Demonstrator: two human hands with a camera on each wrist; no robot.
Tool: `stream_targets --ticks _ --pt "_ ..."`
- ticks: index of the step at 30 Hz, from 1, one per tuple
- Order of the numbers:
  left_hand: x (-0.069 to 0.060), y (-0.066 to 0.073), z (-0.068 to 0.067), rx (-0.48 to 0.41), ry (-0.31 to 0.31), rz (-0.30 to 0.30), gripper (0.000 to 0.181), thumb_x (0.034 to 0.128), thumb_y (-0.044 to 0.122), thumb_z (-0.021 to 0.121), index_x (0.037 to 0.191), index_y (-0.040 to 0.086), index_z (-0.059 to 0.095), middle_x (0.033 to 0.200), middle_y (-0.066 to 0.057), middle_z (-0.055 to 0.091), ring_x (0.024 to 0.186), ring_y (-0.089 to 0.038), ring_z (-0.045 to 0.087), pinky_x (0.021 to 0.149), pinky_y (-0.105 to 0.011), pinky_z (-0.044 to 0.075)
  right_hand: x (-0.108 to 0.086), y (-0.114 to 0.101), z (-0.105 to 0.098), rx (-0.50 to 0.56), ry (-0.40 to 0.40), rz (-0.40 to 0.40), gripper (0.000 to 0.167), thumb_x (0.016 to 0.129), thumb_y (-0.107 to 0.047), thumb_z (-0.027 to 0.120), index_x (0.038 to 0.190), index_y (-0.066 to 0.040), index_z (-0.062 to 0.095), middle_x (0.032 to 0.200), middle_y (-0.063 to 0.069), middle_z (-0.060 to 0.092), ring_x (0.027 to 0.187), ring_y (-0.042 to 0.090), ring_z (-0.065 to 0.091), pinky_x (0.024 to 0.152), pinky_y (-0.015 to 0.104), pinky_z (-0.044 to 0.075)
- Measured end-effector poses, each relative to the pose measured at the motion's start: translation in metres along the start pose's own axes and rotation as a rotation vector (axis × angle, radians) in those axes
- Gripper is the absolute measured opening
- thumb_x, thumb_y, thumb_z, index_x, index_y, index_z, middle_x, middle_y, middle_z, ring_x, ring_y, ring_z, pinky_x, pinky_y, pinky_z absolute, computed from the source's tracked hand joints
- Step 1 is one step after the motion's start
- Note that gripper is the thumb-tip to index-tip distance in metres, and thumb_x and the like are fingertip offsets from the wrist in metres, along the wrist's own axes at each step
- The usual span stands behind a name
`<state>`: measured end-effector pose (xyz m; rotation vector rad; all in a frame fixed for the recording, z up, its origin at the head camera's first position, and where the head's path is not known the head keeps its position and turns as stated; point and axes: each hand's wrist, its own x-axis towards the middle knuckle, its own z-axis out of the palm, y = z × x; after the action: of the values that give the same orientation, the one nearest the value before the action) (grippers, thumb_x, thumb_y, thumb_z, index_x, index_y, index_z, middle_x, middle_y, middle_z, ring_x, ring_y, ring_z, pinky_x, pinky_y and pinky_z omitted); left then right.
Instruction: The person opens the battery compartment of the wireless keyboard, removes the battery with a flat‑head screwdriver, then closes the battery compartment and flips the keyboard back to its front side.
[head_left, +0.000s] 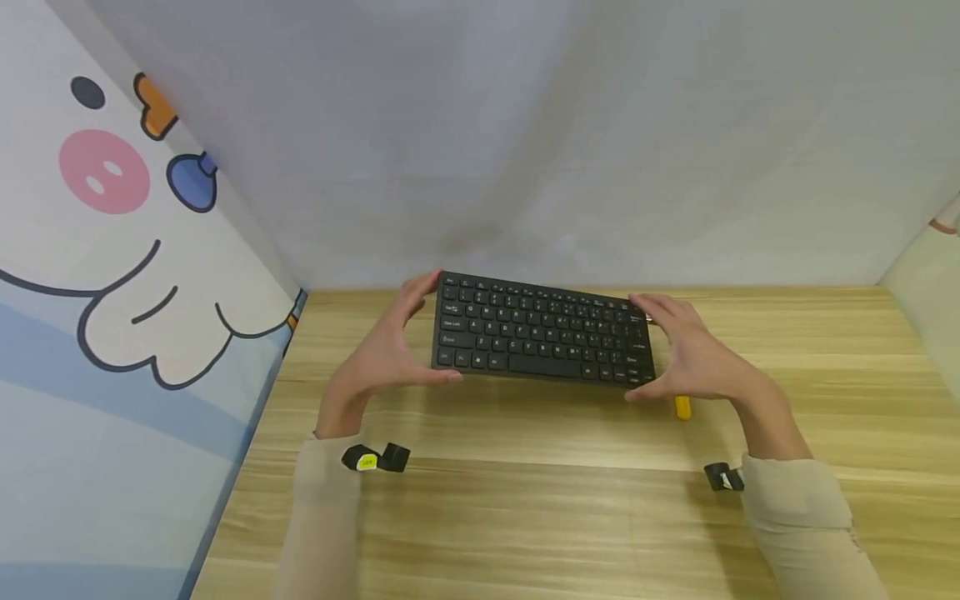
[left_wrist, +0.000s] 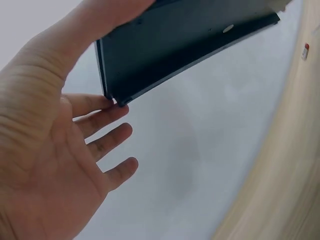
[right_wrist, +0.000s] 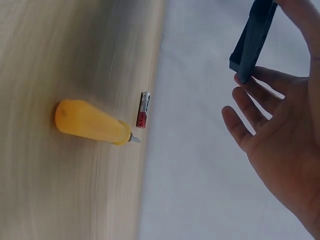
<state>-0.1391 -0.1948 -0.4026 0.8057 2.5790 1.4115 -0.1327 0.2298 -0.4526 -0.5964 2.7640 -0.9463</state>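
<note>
A small black keyboard [head_left: 543,329] is held up above the wooden table, its keys facing the head camera and its right end slightly lower. At its left end my left hand [head_left: 382,350] grips it, thumb at the near edge and fingertips at the far edge. My right hand [head_left: 693,350] pinches the opposite end in the same way. The left wrist view shows the keyboard's dark underside [left_wrist: 170,50], with the other fingers spread free of it. From the right wrist, only the narrow end of the keyboard [right_wrist: 252,42] shows.
On the table [head_left: 525,525], below my right hand, lies a yellow-handled screwdriver [right_wrist: 92,122], mostly hidden in the head view. Beside its tip is a red and silver battery [right_wrist: 143,110]. A grey-white wall [head_left: 525,150] rises behind the table, and a cartoon-printed panel [head_left: 172,308] stands at left.
</note>
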Motion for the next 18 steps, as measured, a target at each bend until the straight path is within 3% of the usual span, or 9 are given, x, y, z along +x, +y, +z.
stream_targets --ticks 10,18 --pt "-0.005 -0.019 0.004 0.060 -0.064 -0.169 0.132 0.0660 0.026 0.098 0.165 0.030 0.011 0.171 -0.005 0.018 0.159 -0.032 0.019 0.131 -0.057 0.017 0.003 -0.002 -0.002 -0.036 -0.020 0.000 0.137 0.056 -0.051 0.099 0.164 -0.014 0.022 0.166 0.020 0.025 0.150 0.047 0.021 0.118 0.075 0.024" --pt "-0.006 -0.039 0.010 0.062 -0.104 -0.292 0.133 0.0663 0.030 0.098 0.166 0.031 0.010 0.174 -0.008 0.006 0.161 -0.038 0.010 0.129 -0.066 0.015 0.009 0.003 0.005 -0.070 -0.010 -0.011 0.135 0.055 -0.045 0.100 0.162 -0.011 0.026 0.165 0.021 0.028 0.149 0.045 0.024 0.121 0.071 0.023"
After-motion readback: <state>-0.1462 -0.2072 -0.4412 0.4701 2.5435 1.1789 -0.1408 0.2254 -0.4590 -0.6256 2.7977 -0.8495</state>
